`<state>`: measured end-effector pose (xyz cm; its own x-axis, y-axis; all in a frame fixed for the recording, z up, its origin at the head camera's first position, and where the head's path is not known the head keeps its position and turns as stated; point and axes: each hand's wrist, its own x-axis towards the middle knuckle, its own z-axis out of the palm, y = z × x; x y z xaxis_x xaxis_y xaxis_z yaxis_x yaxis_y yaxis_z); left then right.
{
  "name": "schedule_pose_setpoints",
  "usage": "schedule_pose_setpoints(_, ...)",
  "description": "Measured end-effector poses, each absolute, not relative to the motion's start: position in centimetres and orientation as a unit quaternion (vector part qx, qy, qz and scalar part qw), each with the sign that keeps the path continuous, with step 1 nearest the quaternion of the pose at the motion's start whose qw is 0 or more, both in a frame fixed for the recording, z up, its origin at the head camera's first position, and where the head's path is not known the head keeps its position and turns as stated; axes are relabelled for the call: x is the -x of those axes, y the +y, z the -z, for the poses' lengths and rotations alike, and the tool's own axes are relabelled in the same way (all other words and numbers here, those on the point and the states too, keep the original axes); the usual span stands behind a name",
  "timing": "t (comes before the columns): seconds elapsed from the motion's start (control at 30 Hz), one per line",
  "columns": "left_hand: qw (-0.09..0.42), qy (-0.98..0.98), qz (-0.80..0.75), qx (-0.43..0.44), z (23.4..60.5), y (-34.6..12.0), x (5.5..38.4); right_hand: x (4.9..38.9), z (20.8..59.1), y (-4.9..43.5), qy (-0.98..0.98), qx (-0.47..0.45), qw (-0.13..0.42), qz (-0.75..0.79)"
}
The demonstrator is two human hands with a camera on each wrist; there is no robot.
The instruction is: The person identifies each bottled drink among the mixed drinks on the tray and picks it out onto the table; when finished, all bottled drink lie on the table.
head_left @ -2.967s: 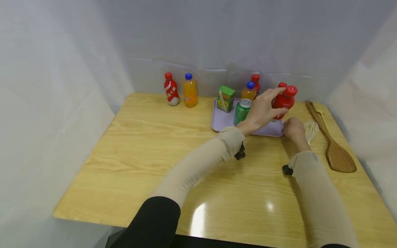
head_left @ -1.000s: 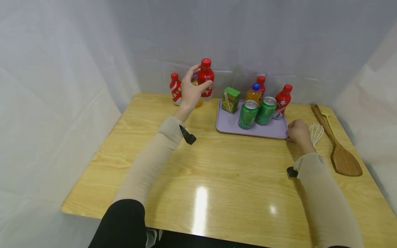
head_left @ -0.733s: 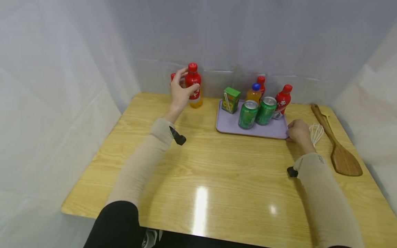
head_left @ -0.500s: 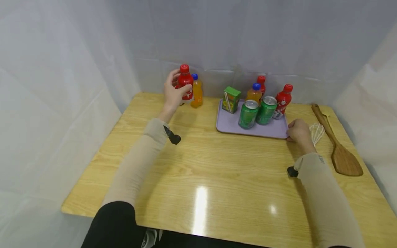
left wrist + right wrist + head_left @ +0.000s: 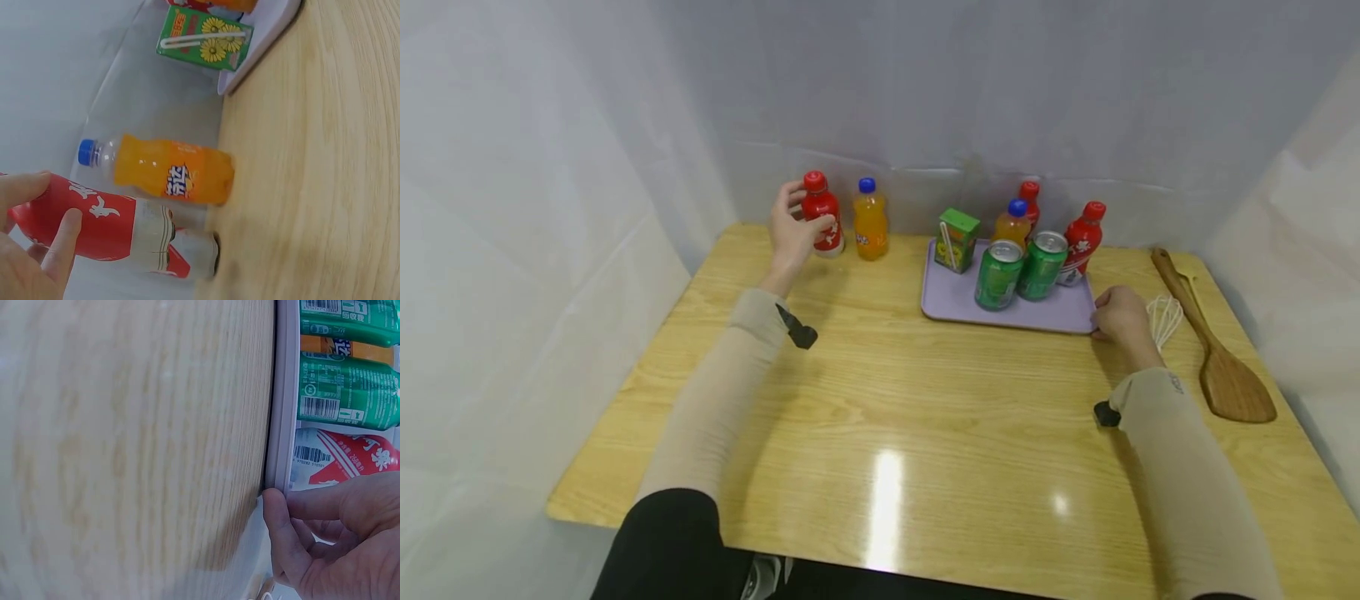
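Observation:
At the back left, my left hand (image 5: 792,237) grips a red bottle (image 5: 822,215) with a red cap, fingers and thumb around its upper part. In the left wrist view, a second red-and-white bottle (image 5: 200,255) stands behind it, mostly hidden. To the right is an orange soda bottle (image 5: 871,223) with a blue cap. My right hand (image 5: 1126,323) pinches the near right corner of a lilac tray (image 5: 951,304). On that tray are a green juice carton (image 5: 958,242), two green cans (image 5: 998,277), an orange soda bottle (image 5: 1012,225) and a red bottle (image 5: 1081,243).
Another red bottle (image 5: 1030,198) shows behind the tray's orange bottle. Right of the tray lie a whisk (image 5: 1163,321) and a wooden turner (image 5: 1231,383), with a yellow handle beside it. White sheeting (image 5: 880,100) surrounds the wooden table (image 5: 887,400) at the back and sides.
My left hand has carried the red bottle from the tray's right side leftward past the orange bottle, then lower, in front of the other red bottle. The right hand stays at the tray corner.

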<state>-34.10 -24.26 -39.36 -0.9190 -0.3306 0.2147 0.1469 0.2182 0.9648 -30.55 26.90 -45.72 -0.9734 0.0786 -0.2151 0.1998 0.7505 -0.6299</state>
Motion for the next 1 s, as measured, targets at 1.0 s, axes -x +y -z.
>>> schedule_pose_setpoints(1.0,0.16,-0.758,0.611,-0.166,42.8,-27.7,34.7,30.9,45.9,27.1,0.93,-0.077,0.086,0.348)
